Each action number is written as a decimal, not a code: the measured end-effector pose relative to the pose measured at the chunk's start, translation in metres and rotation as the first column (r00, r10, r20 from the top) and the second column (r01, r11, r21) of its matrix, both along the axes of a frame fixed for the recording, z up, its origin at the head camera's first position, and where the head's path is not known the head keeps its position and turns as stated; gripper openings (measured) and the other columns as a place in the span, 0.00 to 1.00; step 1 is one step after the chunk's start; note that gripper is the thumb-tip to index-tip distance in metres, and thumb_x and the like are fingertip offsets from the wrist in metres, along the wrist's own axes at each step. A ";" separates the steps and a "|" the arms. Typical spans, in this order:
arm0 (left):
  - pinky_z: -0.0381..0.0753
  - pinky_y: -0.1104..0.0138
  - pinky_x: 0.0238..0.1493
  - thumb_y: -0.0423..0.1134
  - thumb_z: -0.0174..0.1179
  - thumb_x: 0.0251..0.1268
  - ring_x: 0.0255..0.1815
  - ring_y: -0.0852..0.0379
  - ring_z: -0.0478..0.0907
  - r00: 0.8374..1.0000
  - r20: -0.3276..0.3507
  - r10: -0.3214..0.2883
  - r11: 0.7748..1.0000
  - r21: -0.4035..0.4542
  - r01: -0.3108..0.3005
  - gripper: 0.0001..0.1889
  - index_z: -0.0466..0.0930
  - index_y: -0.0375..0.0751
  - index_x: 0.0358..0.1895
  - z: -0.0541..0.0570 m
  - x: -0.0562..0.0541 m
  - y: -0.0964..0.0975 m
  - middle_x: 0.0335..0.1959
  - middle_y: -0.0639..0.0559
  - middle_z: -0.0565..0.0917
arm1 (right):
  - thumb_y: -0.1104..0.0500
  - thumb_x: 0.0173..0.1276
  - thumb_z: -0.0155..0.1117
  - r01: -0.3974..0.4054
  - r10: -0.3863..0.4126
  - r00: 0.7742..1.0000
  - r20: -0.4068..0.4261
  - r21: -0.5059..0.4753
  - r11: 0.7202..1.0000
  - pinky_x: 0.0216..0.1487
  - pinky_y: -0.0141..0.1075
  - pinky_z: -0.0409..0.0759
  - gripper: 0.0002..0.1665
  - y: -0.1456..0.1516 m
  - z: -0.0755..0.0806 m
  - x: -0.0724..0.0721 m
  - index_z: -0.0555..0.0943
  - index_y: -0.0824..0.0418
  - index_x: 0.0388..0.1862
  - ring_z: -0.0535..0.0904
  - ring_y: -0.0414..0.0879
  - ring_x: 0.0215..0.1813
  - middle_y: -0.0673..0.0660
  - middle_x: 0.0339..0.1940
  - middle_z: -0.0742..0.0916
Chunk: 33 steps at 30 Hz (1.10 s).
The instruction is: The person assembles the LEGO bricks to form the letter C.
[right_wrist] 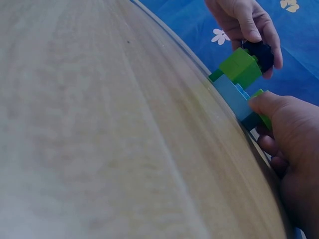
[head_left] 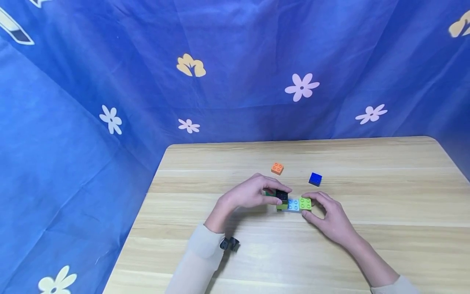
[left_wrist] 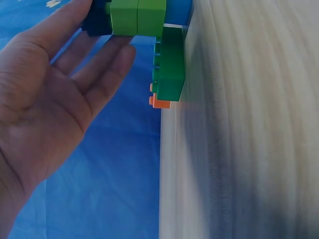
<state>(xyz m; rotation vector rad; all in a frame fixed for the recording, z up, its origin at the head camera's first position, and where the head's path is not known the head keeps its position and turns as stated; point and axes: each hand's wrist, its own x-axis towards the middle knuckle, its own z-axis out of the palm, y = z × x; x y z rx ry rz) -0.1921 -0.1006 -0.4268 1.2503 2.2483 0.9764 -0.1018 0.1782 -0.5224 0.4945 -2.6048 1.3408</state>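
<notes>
My left hand [head_left: 250, 192] pinches a black brick [head_left: 282, 196] between thumb and fingers. Beneath that brick are two stacked lime green bricks [left_wrist: 137, 18], standing on the left end of a light blue brick [head_left: 293, 205]. A single lime green brick [head_left: 305, 203] sits on the blue brick's right end. My right hand [head_left: 330, 220] grips this end, thumb on the near side and fingers on the far side. Beside the stack, a darker green brick [left_wrist: 172, 67] lies on the table, partly hidden by my left hand in the head view.
Farther back on the wooden table [head_left: 220, 159] lie an orange brick [head_left: 277, 168] and a dark blue brick [head_left: 315, 179]. A blue cloth [head_left: 242, 94] with flower prints hangs behind the table and along its left side. A small black device [head_left: 229, 244] is at my left wrist.
</notes>
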 end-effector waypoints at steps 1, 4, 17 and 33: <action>0.86 0.63 0.56 0.40 0.71 0.72 0.53 0.69 0.82 1.000 -0.004 0.005 1.000 0.000 -0.005 0.22 0.84 0.45 0.67 0.000 0.001 0.000 0.61 0.57 0.87 | 0.58 0.65 0.81 0.000 0.000 1.000 0.000 -0.003 1.000 0.63 0.22 0.72 0.28 0.000 0.000 0.000 0.83 0.50 0.63 0.81 0.39 0.52 0.43 0.53 0.87; 0.87 0.63 0.55 0.39 0.72 0.71 0.52 0.69 0.83 1.000 0.001 0.019 1.000 -0.002 -0.019 0.22 0.85 0.44 0.66 0.001 0.002 0.001 0.61 0.56 0.88 | 0.58 0.65 0.81 -0.003 0.003 1.000 0.000 -0.004 1.000 0.62 0.23 0.73 0.28 -0.001 0.000 0.000 0.83 0.50 0.63 0.81 0.39 0.52 0.43 0.52 0.87; 0.86 0.72 0.46 0.39 0.73 0.69 0.46 0.68 0.85 0.998 -0.014 0.056 0.998 -0.038 -0.057 0.21 0.86 0.47 0.64 0.004 0.005 0.004 0.57 0.58 0.89 | 0.58 0.65 0.81 -0.019 0.019 1.000 -0.012 -0.015 1.000 0.61 0.24 0.76 0.27 0.000 -0.003 -0.002 0.83 0.51 0.62 0.81 0.40 0.54 0.42 0.53 0.86; 0.85 0.63 0.59 0.40 0.72 0.70 0.55 0.69 0.82 1.000 0.000 0.016 0.999 -0.049 -0.016 0.22 0.85 0.45 0.65 0.007 0.002 0.006 0.60 0.56 0.88 | 0.59 0.64 0.82 -0.011 0.010 1.000 -0.013 -0.017 1.000 0.62 0.22 0.74 0.28 0.000 -0.001 -0.001 0.84 0.51 0.62 0.81 0.39 0.52 0.42 0.52 0.87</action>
